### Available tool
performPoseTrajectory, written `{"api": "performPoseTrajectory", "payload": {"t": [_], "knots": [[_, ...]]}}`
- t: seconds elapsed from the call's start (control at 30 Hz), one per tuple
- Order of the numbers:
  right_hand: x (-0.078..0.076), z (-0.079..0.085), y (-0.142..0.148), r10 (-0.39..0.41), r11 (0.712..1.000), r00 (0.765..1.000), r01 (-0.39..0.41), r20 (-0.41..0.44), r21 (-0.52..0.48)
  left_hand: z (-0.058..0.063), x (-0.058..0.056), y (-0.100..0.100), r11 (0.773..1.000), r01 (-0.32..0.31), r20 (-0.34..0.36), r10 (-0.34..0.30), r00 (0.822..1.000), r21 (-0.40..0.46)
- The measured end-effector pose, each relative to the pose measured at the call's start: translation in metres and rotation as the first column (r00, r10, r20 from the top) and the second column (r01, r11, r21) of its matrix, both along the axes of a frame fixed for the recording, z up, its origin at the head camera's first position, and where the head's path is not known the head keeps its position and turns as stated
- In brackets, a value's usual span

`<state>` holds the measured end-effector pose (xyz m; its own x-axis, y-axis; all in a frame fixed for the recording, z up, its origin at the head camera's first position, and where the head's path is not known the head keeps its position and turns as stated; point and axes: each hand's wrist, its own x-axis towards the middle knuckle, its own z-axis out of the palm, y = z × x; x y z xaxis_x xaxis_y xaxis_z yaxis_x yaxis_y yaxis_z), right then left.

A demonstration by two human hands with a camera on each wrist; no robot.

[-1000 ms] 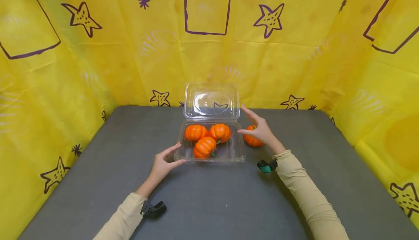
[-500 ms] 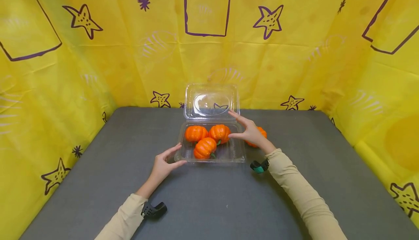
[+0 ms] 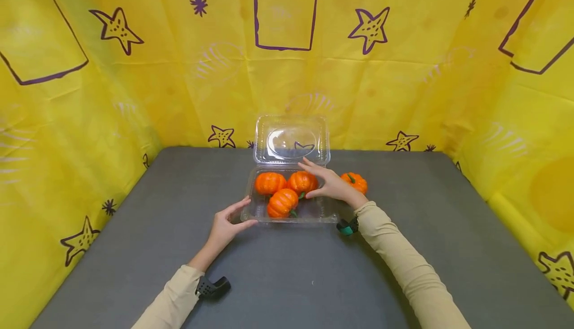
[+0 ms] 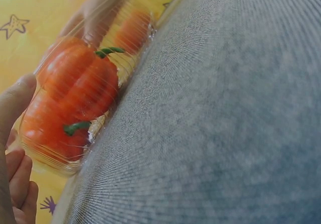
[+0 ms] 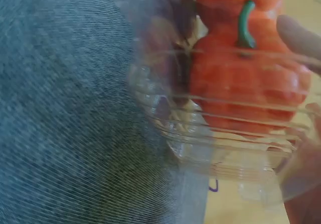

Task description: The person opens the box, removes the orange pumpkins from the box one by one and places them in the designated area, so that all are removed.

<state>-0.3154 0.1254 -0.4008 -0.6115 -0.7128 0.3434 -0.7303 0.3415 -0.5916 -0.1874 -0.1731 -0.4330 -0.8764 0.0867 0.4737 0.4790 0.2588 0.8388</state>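
A clear plastic clamshell container stands on the table with its lid raised at the back. Inside lie a back-left pumpkin, a back-right pumpkin and a front pumpkin, all small and orange with green stems. My left hand holds the front-left corner, thumb along the front rim and fingers at the left side. Over the right side of the container, my right hand is spread, thumb and fingertips close around the back-right pumpkin. Another pumpkin sits outside, partly hidden behind the right hand.
The grey tabletop extends around the container. A yellow curtain with purple star drawings hangs behind and along both sides. Dark straps, a left one and a right one, sit at the wrists.
My right hand has moved left from beside the outside pumpkin to over the container, uncovering more of that pumpkin. The left hand and the container have stayed in place.
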Motion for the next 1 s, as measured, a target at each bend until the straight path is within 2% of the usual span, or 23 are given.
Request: {"api": "performPoseTrajectory", "payload": {"t": [0.23, 0.47, 0.63, 0.8, 1.0], "knots": [[-0.0027, -0.0030, -0.0020, 0.027, 1.000, 0.999, -0.027, -0.032, 0.015, -0.0002, -0.0007, -0.0006, 1.000, -0.003, -0.025, 0.003, 1.000, 0.015], [-0.0039, -0.0057, 0.0031, 0.075, 0.997, 0.997, -0.075, 0.000, 0.025, -0.0009, -0.0008, 0.0010, 1.000, 0.004, -0.021, -0.004, 1.000, 0.017], [-0.0070, -0.0043, 0.0038, 0.087, 0.993, 0.996, -0.086, -0.004, 0.080, -0.0017, -0.0018, 0.0011, 1.000, 0.009, -0.037, -0.008, 0.999, 0.024], [-0.0062, -0.0052, 0.0038, 0.048, 0.996, 0.996, -0.042, -0.072, 0.085, 0.0003, -0.0015, 0.0014, 1.000, 0.009, -0.029, -0.009, 1.000, 0.019], [-0.0022, -0.0065, 0.0043, -0.039, 0.997, 0.987, 0.048, -0.154, 0.057, 0.0007, -0.0001, 0.0014, 1.000, 0.006, -0.011, -0.005, 1.000, 0.020]]}}
